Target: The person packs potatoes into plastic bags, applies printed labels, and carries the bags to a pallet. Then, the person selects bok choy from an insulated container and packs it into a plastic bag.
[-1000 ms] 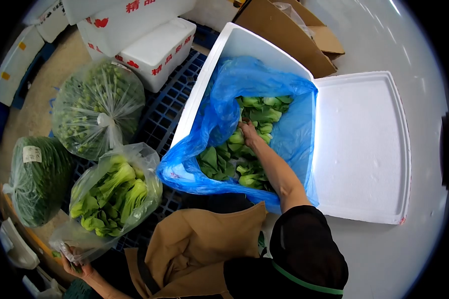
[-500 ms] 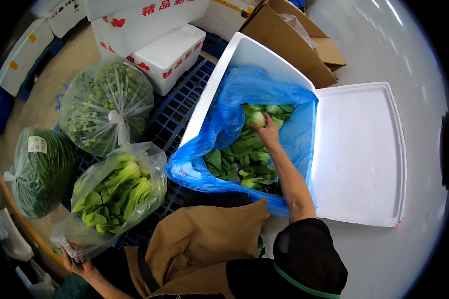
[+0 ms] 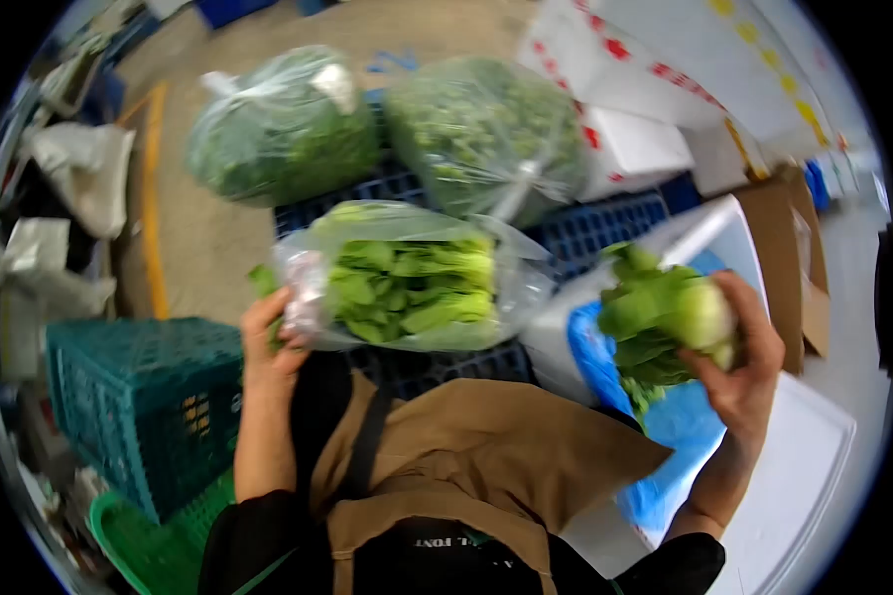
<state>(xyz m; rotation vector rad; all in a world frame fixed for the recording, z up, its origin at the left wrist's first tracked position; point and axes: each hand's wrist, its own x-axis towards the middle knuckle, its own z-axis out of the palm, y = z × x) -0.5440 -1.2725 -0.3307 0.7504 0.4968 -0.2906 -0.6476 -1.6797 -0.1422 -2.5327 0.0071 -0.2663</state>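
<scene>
My right hand (image 3: 749, 372) is closed around the pale base of a bok choy (image 3: 660, 307), its leaves pointing left, above the white foam box (image 3: 556, 332) with a blue plastic liner (image 3: 680, 426). My left hand (image 3: 273, 342) grips the gathered left edge of a clear plastic bag (image 3: 521, 273). Inside that bag several bok choy (image 3: 407, 288) lie with leaves to the left and pale stems to the right. A bit of green leaf (image 3: 263, 281) sticks out by my left fingers; whether I hold it too is unclear.
Two tied bags of greens, one left (image 3: 278, 139) and one right (image 3: 486, 129), stand behind on a blue pallet (image 3: 615, 223). White foam boxes (image 3: 635, 159) and a cardboard box (image 3: 784, 228) are at the back right. A dark green crate (image 3: 139, 397) stands at left.
My right hand has lifted a bok choy out of the lined foam box toward the clear bag. My left hand still grips the bag's edge. The view has turned left.
</scene>
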